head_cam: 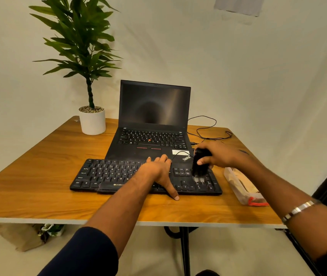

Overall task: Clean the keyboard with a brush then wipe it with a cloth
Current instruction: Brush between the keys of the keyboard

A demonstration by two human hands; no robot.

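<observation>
A black external keyboard (107, 174) lies on the wooden table (39, 176), in front of an open laptop. My left hand (158, 170) rests flat on the keyboard's middle, fingers straight, thumb reaching past the front edge onto the table. My right hand (216, 156) grips a black brush (199, 163) held upright, its pale bristle tips pressed on the keys at the keyboard's right end. A clear plastic pouch (242, 186) holding something beige, perhaps the cloth, lies just right of the keyboard.
The black laptop (152, 124) stands open behind the keyboard, screen dark. A potted plant in a white pot (92, 122) is at the table's back left. A thin black cable (208, 128) loops at the back right. Walls close in behind and right.
</observation>
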